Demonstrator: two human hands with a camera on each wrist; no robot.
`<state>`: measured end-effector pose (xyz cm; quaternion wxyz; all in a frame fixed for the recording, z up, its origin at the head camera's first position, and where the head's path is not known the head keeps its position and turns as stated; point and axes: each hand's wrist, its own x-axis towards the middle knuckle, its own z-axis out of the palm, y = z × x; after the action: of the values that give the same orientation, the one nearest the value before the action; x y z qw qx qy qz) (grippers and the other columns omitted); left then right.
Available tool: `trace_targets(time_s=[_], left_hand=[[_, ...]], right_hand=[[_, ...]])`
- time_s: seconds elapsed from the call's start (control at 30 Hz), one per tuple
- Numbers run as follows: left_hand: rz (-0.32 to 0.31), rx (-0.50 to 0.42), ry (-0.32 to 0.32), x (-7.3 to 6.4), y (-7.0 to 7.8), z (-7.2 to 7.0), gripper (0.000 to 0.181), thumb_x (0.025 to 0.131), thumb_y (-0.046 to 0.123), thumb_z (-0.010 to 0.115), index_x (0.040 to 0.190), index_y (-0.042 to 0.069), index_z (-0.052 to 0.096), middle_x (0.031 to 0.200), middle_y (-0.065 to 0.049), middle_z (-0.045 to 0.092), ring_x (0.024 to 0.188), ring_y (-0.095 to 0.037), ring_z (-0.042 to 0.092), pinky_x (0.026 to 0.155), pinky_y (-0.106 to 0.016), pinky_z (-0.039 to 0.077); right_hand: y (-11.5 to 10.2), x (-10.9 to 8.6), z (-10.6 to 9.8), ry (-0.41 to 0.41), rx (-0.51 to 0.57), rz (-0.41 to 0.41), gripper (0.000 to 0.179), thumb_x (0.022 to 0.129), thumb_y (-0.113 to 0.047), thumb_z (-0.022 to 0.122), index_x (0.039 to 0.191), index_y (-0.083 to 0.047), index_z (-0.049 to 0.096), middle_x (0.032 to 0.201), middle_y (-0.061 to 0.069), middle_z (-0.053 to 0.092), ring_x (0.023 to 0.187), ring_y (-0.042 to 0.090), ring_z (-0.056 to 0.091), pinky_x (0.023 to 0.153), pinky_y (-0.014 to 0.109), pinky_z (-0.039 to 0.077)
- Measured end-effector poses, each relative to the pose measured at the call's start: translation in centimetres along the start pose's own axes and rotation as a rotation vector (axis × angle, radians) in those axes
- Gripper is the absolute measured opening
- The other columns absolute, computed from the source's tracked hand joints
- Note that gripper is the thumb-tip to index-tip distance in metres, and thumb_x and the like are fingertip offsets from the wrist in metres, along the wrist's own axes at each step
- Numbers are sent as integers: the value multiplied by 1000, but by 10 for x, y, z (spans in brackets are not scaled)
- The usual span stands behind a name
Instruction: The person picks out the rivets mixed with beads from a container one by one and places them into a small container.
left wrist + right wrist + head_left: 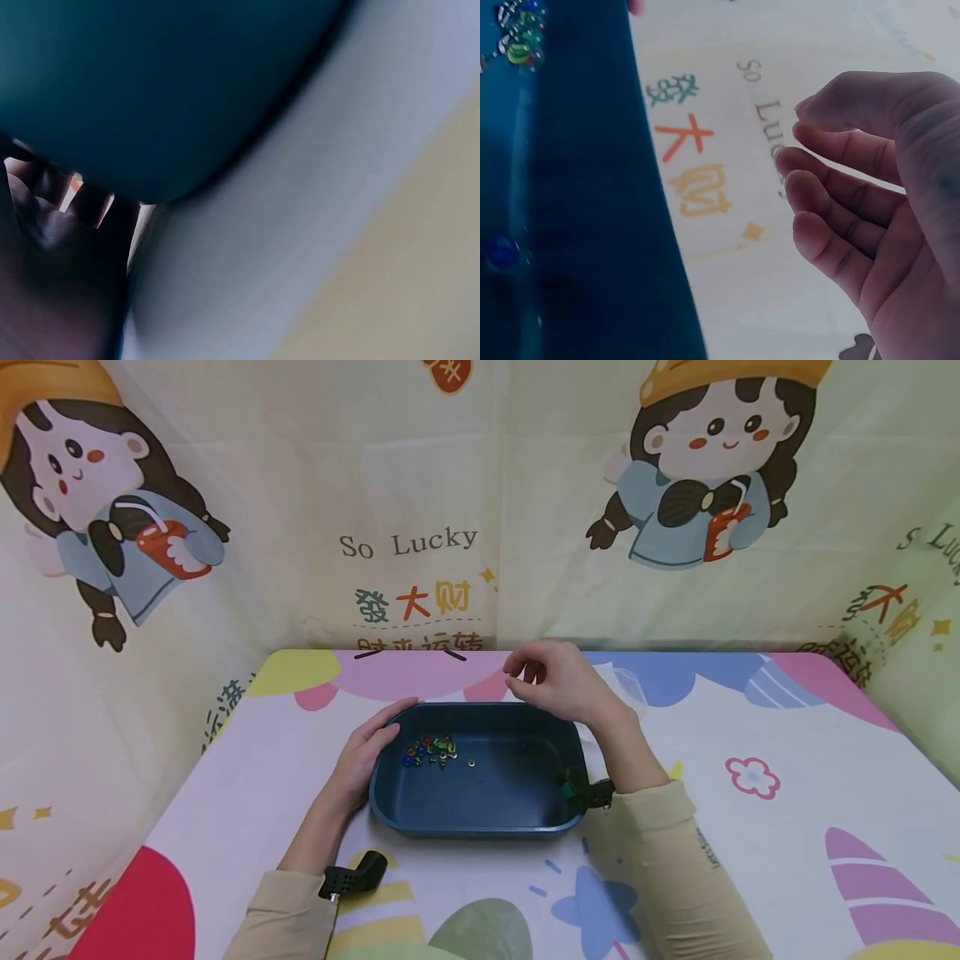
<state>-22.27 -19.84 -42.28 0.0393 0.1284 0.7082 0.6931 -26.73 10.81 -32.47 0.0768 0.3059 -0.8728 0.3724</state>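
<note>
A dark blue plastic basin (480, 831) stands on the table. My left hand (360, 760) grips its left end, thumb at the rim and fingers along the outside. In the left wrist view the basin's outer wall (150, 90) fills the upper part, beside shadowed fingers. Toward the basin's left lie several small colourful glass marbles (429, 748), mixed with tiny shiny pieces. A single blue marble (502, 251) lies apart from them. Above the back right rim hangs my right hand (558, 681), its fingers loosely bent and thumb tip close to the index finger. Nothing shows between them.
Behind the right hand lies a clear plastic bag (630, 687), partly hidden. The patterned tablecloth (750, 860) reaches back to a printed curtain (540, 568). Black camera mounts sit on the left wrist (354, 875) and right wrist (596, 793).
</note>
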Motion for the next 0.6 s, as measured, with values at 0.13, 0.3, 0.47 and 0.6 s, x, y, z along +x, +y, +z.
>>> trace_targets(time_s=[0.13,0.3,0.47,0.6], left_hand=[[2,-1,-1,0,1,0,45,109,15,35,153,7,44,156,-8,43,146,-22,32,121,-46,19],[4,1,-3,1,1,0,45,109,16,35,153,7,44,156,-8,43,146,-22,32,121,-47,19],[1,2,3,0,0,0,45,109,15,35,153,7,44,156,-7,43,146,-21,32,121,-47,19],[0,-10,1,1,0,0,45,109,15,35,152,6,44,156,-9,43,146,-22,32,120,-46,20]], right_hand=[[-3,3,7,-31,-5,-35,8,90,-11,73,97,-7,73,84,0,65,74,18,56,67,34,50],[-4,6,16,-42,9,-72,9,90,-10,74,97,-5,72,85,0,65,74,17,56,68,33,51],[-5,8,23,-35,13,-106,8,89,-8,74,96,-5,72,85,1,64,74,21,57,67,32,51],[-5,11,31,-49,4,-147,7,90,-9,74,96,-5,72,83,-2,64,71,18,57,65,30,50]])
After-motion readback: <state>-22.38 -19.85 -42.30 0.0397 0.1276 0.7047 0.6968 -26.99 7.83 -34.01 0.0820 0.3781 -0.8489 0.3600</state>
